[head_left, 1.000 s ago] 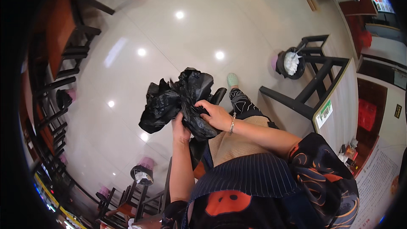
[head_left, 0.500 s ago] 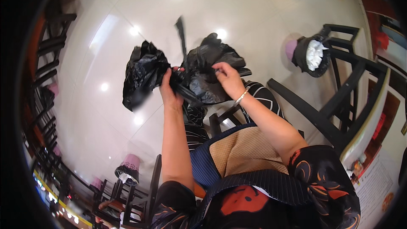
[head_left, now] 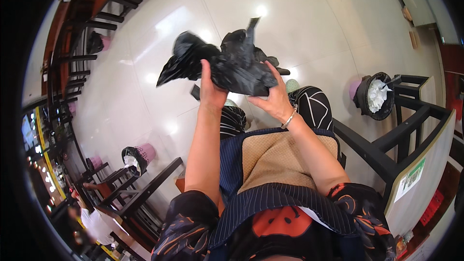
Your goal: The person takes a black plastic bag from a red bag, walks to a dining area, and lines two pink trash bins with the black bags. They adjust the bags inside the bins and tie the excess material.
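Observation:
A bunched black plastic bag hangs in front of me between my two hands, its loose folds spread to the left and a strip of it sticking up. My left hand grips the middle of its near side, thumb up, with the fingers mostly hidden behind the plastic. My right hand holds the bag's right end between thumb and fingers. A bracelet circles my right wrist. Both hands are above the floor, just beyond my knees in black patterned trousers.
A pink bin with a black liner and white tissues stands at right beside a dark-legged table. Another lined pink bin is at left, near a dark wooden frame. Dark stools line the far left. A person in white is at lower left.
My right hand has shifted from plucking at the bag's folds to holding its right end. The bag has been gathered and swung, and the view has turned, shifting the bins and furniture.

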The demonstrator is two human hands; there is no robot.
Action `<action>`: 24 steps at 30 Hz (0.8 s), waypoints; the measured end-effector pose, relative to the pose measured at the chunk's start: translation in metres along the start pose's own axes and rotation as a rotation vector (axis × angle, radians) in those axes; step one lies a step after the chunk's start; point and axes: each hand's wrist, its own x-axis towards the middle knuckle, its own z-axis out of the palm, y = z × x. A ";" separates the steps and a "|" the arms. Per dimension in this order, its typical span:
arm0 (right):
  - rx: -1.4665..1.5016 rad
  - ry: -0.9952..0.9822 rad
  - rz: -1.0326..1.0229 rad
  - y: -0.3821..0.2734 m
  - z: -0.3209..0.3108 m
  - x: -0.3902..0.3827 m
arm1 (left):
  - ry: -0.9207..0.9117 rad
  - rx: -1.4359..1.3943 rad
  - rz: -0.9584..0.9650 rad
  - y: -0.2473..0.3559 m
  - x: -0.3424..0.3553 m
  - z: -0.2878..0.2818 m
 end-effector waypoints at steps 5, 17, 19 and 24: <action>0.364 -0.047 0.349 -0.013 -0.003 -0.005 | -0.190 0.049 -0.026 0.005 -0.074 0.023; 1.338 0.080 0.699 -0.056 -0.049 -0.046 | -0.157 0.143 0.215 -0.006 -0.145 -0.046; 1.310 0.120 0.673 -0.054 -0.052 -0.053 | -0.074 0.142 0.251 -0.002 -0.159 -0.047; 1.337 -0.006 0.568 -0.046 -0.066 -0.061 | 0.016 0.217 0.311 0.003 -0.176 -0.055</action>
